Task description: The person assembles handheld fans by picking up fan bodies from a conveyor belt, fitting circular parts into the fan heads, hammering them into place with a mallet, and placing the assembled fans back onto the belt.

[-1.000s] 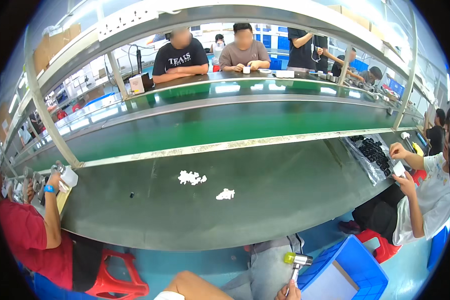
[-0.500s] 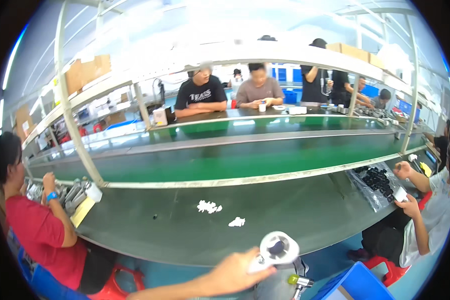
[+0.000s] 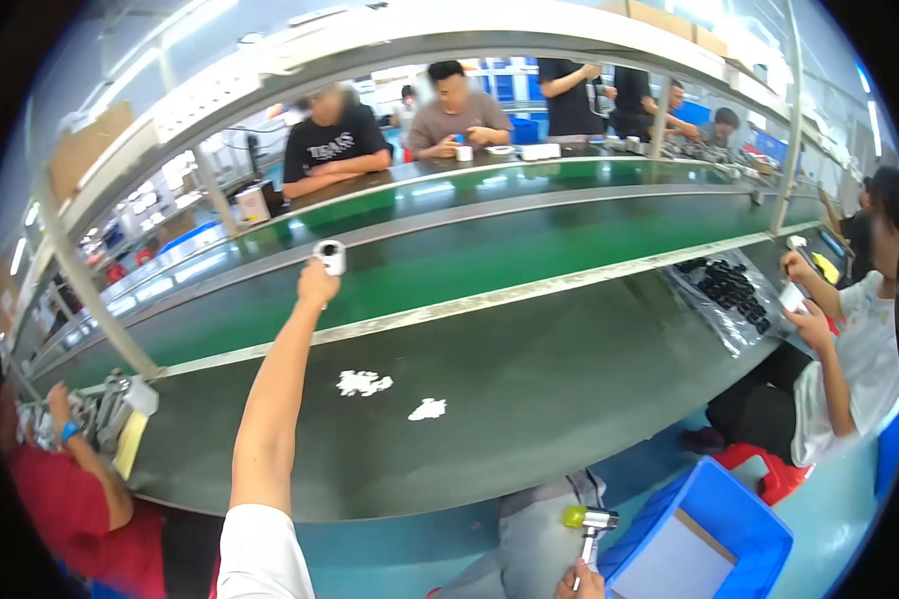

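Observation:
My left arm stretches out over the green conveyor belt (image 3: 529, 240). In my left hand (image 3: 317, 287) is a white ring-shaped part (image 3: 336, 256) with a dark centre, the fingers closed round its lower end. Down by my lap, my right hand (image 3: 580, 582) grips the handle of a small mallet (image 3: 589, 518) with a yellow-green face on its metal head. Two piles of small white pieces lie on the dark worktable: one pile (image 3: 364, 382) nearer my left arm, the other pile (image 3: 429, 408) a little to its right.
A blue bin (image 3: 766, 529) with cardboard inside stands at lower right. A plastic bag of black parts (image 3: 726, 290) lies at the table's right end. Co-workers sit on both sides and beyond the belt. Grey parts (image 3: 110, 411) lie by the left co-worker; a metal post (image 3: 85, 275) rises there.
My left hand has carried the white part away from my lap, forward and left over the belt. My right hand has come into view on the mallet's handle. The view has shifted.

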The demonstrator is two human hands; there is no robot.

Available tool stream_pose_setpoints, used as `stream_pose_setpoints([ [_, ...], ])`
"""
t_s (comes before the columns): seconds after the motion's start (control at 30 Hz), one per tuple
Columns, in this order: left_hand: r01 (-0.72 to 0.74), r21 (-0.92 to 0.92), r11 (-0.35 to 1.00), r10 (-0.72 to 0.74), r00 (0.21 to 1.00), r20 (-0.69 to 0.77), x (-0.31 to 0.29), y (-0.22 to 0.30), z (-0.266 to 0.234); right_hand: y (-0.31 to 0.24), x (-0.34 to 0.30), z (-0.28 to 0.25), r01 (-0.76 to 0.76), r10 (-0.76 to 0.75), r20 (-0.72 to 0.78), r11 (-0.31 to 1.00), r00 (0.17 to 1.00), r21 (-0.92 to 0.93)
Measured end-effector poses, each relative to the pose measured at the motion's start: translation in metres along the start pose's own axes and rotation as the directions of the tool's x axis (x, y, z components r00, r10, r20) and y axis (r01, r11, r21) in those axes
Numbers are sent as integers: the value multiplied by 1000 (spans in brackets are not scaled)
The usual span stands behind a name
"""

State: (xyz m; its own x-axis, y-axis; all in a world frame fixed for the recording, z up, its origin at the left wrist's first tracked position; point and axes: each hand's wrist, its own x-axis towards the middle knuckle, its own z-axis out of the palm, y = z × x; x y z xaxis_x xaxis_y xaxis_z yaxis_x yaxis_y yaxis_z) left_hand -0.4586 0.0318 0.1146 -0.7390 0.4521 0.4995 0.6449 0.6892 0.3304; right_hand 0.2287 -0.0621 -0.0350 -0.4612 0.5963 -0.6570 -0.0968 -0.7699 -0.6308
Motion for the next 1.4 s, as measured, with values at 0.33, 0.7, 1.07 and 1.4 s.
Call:
stream_pose_setpoints([
  [0.33, -196, -229, 953, 178, 979, -99, 61, -82, 106, 7, 7, -2, 32, -33, -191, 999, 981, -9],
  [0.7, 42, 492, 870, 98, 962, -255, -8, -17, 95, 15, 10, -8, 24, -12, -231, 998, 973, 52],
  [1.07, -18, 565, 825, 158, 967, -201, -15, -30, 70, 11, 10, 0, -12, 14, -147, 1000, 989, 15],
  [1.4, -135, 174, 975, 122, 989, 85, -44, 15, -8, 17, 7, -1, 24, -28, -214, 999, 976, -25],
])
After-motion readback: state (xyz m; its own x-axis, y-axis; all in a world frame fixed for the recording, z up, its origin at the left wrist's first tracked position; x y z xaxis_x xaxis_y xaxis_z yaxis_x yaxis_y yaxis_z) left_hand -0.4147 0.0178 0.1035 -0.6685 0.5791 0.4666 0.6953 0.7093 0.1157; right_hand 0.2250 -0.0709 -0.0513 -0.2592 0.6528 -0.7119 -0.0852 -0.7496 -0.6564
